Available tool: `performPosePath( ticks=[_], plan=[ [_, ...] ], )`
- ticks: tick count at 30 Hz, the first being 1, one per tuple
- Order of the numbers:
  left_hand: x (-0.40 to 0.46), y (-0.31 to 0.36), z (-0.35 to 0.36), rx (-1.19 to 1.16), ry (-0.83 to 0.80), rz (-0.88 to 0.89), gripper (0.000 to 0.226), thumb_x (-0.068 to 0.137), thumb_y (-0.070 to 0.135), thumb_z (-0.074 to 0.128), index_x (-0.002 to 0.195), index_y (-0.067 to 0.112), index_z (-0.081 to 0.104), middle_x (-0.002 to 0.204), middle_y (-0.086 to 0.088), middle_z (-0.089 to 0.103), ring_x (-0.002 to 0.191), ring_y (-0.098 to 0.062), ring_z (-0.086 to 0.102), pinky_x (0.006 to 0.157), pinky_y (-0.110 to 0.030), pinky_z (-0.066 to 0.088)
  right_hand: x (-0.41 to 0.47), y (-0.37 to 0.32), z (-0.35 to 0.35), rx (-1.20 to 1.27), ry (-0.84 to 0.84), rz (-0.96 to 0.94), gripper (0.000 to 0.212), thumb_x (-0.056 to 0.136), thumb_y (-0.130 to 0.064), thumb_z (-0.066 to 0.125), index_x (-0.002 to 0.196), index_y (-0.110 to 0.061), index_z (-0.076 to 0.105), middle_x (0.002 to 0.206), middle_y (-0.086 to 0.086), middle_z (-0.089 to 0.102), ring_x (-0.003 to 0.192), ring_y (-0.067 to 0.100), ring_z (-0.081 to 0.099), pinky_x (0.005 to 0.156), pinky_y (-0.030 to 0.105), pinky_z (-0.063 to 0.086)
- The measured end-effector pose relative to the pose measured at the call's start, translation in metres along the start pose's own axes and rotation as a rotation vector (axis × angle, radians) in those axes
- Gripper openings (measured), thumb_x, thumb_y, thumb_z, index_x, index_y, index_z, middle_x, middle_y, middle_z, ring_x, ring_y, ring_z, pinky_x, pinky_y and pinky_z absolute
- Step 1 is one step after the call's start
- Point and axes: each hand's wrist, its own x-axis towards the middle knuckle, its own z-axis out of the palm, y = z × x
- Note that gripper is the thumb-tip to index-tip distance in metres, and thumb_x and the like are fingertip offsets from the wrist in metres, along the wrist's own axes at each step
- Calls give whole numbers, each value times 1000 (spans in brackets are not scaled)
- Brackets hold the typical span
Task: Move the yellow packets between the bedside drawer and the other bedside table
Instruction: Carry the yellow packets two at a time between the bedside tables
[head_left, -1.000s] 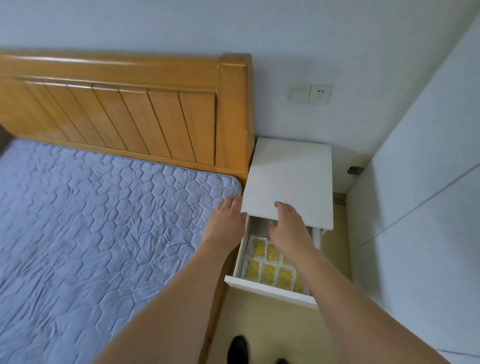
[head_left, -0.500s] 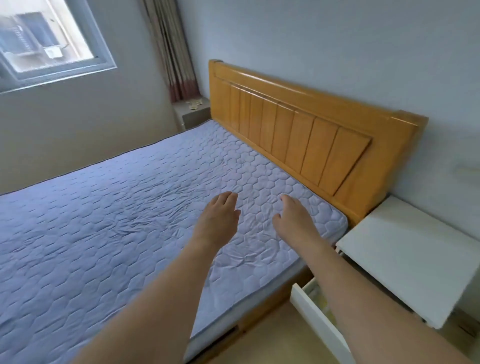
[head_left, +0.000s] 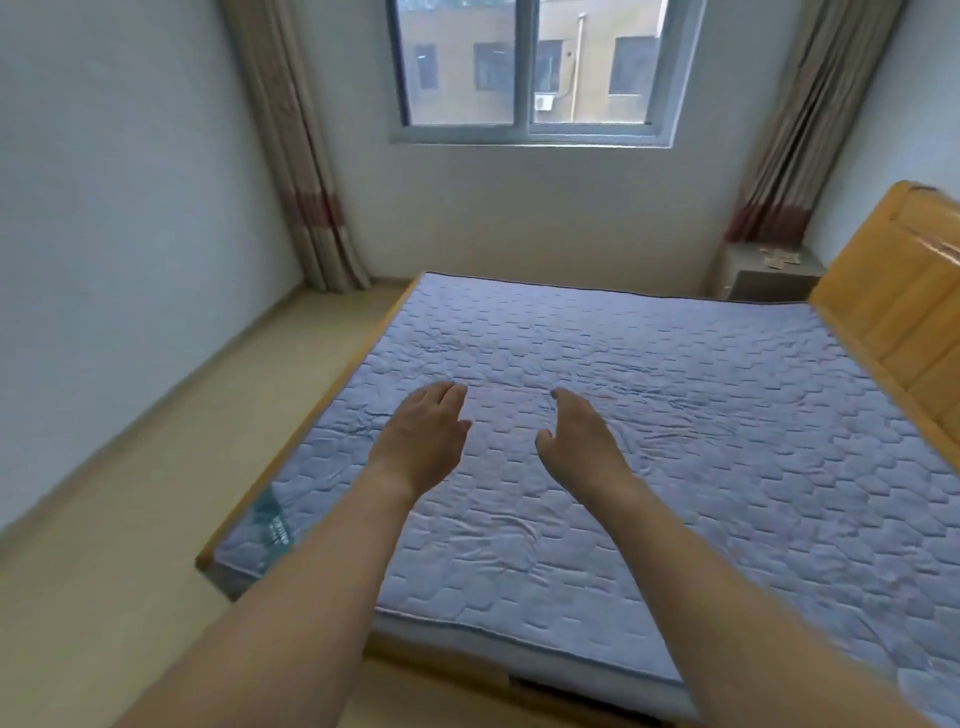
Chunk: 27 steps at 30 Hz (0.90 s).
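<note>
My left hand and my right hand are stretched out in front of me over the blue quilted mattress, fingers relaxed, nothing visible in either. Across the bed, in the far right corner beside the headboard, stands the other bedside table. A few small yellowish packets lie on its top, too small and blurred to make out further. The open drawer and its white bedside table are out of view.
The wooden headboard runs along the right edge. A window with curtains on both sides fills the far wall. Bare beige floor runs along the bed's left side and foot.
The view has swung left, away from the open drawer of yellow packets, across the headboard to the window wall. Both hands left the drawer and now hover over the mattress.
</note>
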Motion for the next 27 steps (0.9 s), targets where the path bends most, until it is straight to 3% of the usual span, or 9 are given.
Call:
performPosePath(
  ticks=[4,7,15,21,27],
  plan=[
    [-57,-145,-47,43,55,-185,47,94,21,60,135,1,52,136,-19,55,125,-35,51,107,-39,38,18,-125,94,-6,-87,-165,60,95,-17,51,150,-9,29,154,10,32,142,25,30,115,35,25],
    [-103,-237,-80,72,84,-327,51,96,24,56,141,3,47,144,-18,49,134,-33,43,113,-37,31,23,-212,155,-12,-135,-287,58,94,-15,51,148,-10,32,152,9,35,140,25,33,112,35,29],
    [-196,-412,-162,106,183,-599,52,101,30,45,147,9,37,152,-8,39,141,-23,33,115,-34,26,35,-399,271,-18,-269,-561,58,91,-11,49,147,-8,34,145,11,42,131,26,40,103,33,36],
    [-219,-522,-183,102,192,-710,52,103,33,41,151,15,32,157,-1,32,145,-17,25,116,-31,23,63,-496,361,-55,-372,-666,56,92,-11,48,146,-8,35,141,10,44,129,25,42,99,30,36],
    [-179,-669,-208,162,191,-731,52,103,32,40,151,15,32,157,0,31,145,-17,25,115,-31,24,148,-598,444,-42,-358,-714,55,92,-13,48,145,-9,34,144,9,43,131,24,41,101,32,37]
  ],
)
